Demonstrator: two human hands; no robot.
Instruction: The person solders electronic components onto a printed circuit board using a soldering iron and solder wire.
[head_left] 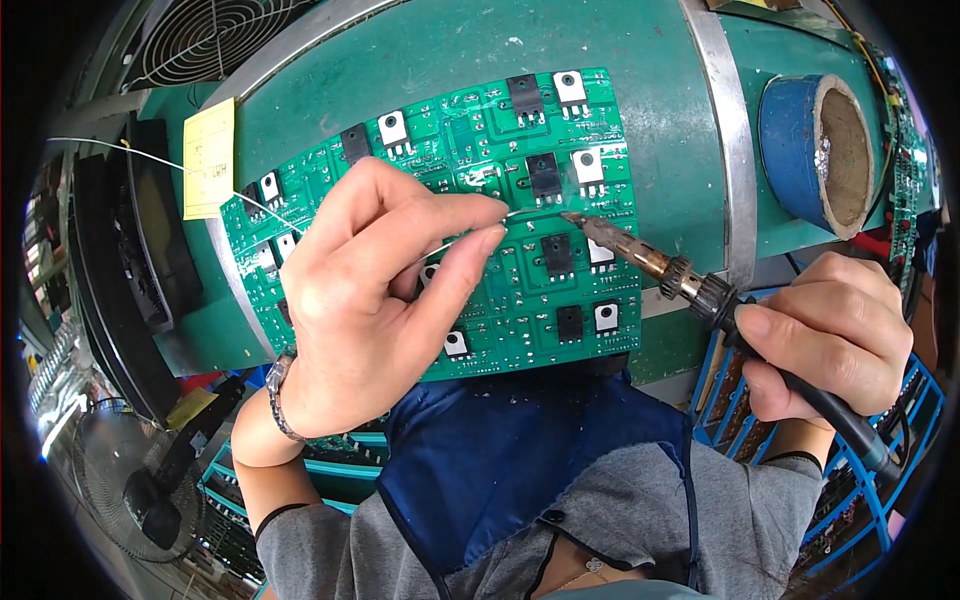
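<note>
The slender soldering iron (702,292), with a brown-stained metal barrel and a black handle, lies on a diagonal long axis: its tip points to the upper left, and its handle end points to the lower right. The tip is located over the right-hand part of the rectangular green circuit board (455,138), just below a black flat component (545,178) with metal legs; contact between tip and board cannot be confirmed. The circuit board rests on the green work surface (650,120), its long axis running left to right with the right end slightly raised in view. The thin silver wire (165,158) enters from the upper left, slopes down to the right across the yellow paper sheet (210,150), and passes behind the left hand (375,280). Its free end projects from the fingertips toward the iron's tip; whether the two touch cannot be determined. The left hand is positioned above the board, back of the hand toward the camera, with the thumb and index finger pinching the wire and pointing right. The right hand (835,335) is positioned beyond the board's right edge, knuckles upward, with the thumb and curled fingers closed around the black handle.
</note>
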